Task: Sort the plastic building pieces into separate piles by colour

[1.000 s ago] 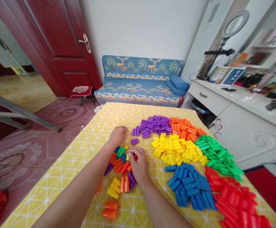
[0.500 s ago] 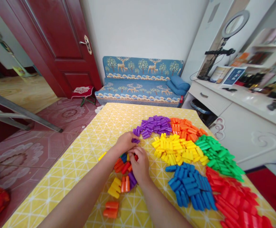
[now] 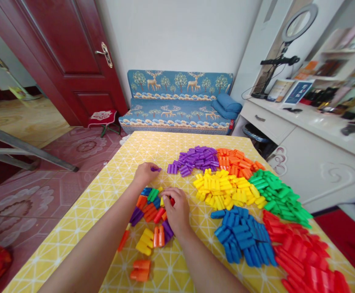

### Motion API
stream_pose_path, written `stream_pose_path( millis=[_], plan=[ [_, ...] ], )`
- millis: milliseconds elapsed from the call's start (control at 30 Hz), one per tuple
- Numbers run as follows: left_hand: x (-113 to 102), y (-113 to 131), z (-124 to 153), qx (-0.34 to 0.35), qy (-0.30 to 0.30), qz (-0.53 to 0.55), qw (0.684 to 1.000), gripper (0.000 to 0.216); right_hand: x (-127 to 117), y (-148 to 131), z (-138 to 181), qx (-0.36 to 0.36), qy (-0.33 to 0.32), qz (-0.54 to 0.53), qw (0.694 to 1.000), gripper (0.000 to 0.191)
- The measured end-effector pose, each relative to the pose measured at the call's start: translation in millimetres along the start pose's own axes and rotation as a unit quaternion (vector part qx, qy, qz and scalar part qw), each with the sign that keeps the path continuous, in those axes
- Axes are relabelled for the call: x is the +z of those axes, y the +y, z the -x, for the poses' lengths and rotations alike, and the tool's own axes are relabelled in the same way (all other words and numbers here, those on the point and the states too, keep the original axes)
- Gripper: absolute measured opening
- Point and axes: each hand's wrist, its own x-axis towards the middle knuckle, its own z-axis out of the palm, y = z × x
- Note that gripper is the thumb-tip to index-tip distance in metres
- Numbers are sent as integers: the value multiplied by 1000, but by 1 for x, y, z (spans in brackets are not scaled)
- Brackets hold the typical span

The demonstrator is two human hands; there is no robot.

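Between the fingertips of my left hand (image 3: pixel 146 174) is a purple plastic building block (image 3: pixel 156 169), held just left of the purple pile (image 3: pixel 200 158). My right hand (image 3: pixel 177 205) rests with bent fingers at the right edge of a ring of joined, mixed-colour blocks (image 3: pixel 149 211). A red block (image 3: pixel 172 201) shows at those fingers, and a bit of yellow beside the thumb; how firmly they are gripped is partly hidden. My left forearm covers part of the ring's left side. Closer to me lies a loose orange block (image 3: pixel 140 270).
Sorted heaps of orange (image 3: pixel 235 162), yellow (image 3: pixel 220 187), green (image 3: pixel 282 199), blue (image 3: pixel 246 236) and red blocks (image 3: pixel 305 252) curve along the right of the yellow-patterned tablecloth (image 3: pixel 125 162). Beyond the table is a blue sofa (image 3: pixel 177 110); a white dresser (image 3: pixel 305 158) stands at right.
My left hand has moved left, away from the purple pile, with a purple block in it, uncovering more of the ring. My right hand has stayed nearly in place. The view has shifted slightly.
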Motion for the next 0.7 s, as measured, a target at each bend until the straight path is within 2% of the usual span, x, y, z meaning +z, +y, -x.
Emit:
stream_pose_path(
  millis=[233, 400, 467, 567, 700],
  plan=[
    [33, 23, -29, -20, 31, 102, 994, 26, 0, 2, -1, 5, 6, -6, 1000, 20],
    [48, 33, -41, -5, -17, 173, 985, 32, 0, 1, -1, 9, -1, -4, 1000, 20],
    [45, 33, -39, 3, -42, 198, 979, 42, 0, 1, 0, 8, -1, -4, 1000, 20],
    [26, 22, -23, 4, -60, 220, 974, 54, -1, 1, -1, 2, 0, -5, 1000, 18],
    [-13, -14, 18, 1, -38, 248, 968, 56, -2, 0, -1, -5, -1, -6, 1000, 18]
  ],
)
